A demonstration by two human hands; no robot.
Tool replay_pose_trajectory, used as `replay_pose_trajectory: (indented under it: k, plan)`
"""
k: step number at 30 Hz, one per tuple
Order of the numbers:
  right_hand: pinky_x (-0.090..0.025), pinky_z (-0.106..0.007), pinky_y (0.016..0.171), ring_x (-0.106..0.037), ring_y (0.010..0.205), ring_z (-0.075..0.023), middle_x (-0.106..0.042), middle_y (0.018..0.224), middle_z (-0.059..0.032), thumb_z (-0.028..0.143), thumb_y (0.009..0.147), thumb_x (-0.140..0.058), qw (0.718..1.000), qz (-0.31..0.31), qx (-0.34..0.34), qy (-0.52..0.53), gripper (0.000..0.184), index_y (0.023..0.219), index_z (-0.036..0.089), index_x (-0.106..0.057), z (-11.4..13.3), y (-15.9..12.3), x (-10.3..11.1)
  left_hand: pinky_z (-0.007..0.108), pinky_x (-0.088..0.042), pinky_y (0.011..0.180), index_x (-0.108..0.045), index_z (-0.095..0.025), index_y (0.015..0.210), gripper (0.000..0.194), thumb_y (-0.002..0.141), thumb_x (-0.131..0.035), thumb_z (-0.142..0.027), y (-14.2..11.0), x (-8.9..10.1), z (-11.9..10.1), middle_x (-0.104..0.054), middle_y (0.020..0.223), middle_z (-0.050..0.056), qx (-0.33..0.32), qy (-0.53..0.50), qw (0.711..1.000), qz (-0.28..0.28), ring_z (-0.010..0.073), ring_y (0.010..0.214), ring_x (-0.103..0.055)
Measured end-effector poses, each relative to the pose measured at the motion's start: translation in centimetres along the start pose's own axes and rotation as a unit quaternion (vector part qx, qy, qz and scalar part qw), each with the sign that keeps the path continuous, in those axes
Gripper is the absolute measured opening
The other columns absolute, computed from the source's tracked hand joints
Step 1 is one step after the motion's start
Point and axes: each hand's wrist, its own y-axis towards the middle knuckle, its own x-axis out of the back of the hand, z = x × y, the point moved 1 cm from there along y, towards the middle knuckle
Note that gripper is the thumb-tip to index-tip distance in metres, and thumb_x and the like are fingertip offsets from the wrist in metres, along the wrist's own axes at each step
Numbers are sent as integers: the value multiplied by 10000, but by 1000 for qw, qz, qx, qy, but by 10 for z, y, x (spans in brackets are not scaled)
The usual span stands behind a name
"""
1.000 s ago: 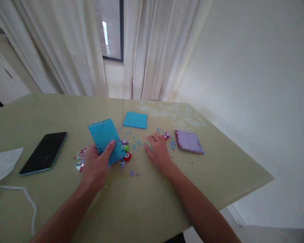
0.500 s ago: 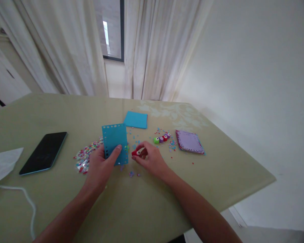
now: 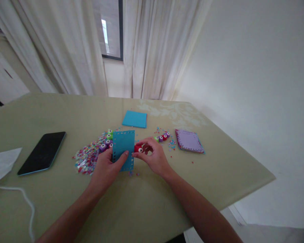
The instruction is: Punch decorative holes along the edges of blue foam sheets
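Upright in my left hand is a blue paper card, its thumb pressed on the front and small shaped holes along the card's edges. Thumb and fingers of my right hand pinch a small red craft punch with an eye-like spot. The punch sits at the card's right edge; whether the paper is inside its slot I cannot tell. Just beyond the right hand, several green, purple and red punches stand in a row. More punches show behind the card on the left, partly hidden.
Colourful paper confetti is heaped left of the card. A blue card stack lies further back, and purple hole-edged cards rest to the right. On the left are a dark tablet, white paper and a white cable.
My right hand left the row of punches, took hold of the red punch and brought it to the card's edge. My left hand turned the card upright and moved it right.
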Motion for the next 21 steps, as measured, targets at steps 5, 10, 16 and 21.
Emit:
replay_pose_trajectory:
  k: [5, 10, 16, 21]
  plan:
    - [-529, -331, 740, -656, 913, -215, -718, 1012, -81, 501, 836, -864, 996, 8, 61, -69, 358, 1039, 224, -763, 7, 0, 3, 299, -586, 580, -785, -162, 902, 458, 784, -790, -605, -1, 0, 2, -767, 764, 36, -6, 19, 1000, -4, 197, 610, -669]
    - [-606, -356, 810, -699, 926, -212, -681, 1067, -76, 511, 804, -883, 1000, 19, 23, -2, 410, 1044, 220, -721, 5, -1, 2, 318, -599, 585, -794, -163, 947, 454, 796, -787, -591, 1, -2, 6, -767, 767, 33, -3, 7, 1000, 22, 207, 613, -683]
    - [-613, -358, 854, -733, 922, -204, -714, 1037, -46, 483, 701, -947, 985, 50, -82, 145, 500, 1039, 218, -690, -1, 0, -4, 294, -576, 545, -795, -174, 900, 401, 788, -806, -559, -1, -5, 6, -776, 752, 31, -5, 9, 1000, 15, 208, 606, -687]
    - [-591, -341, 834, -738, 909, -199, -751, 975, -30, 465, 687, -950, 960, 43, -169, 217, 499, 1021, 211, -678, -2, 2, -5, 363, -644, 687, -776, -177, 1122, 553, 741, -861, -568, 1, -7, 7, -827, 935, 61, 16, -44, 999, 28, 264, 766, -765]
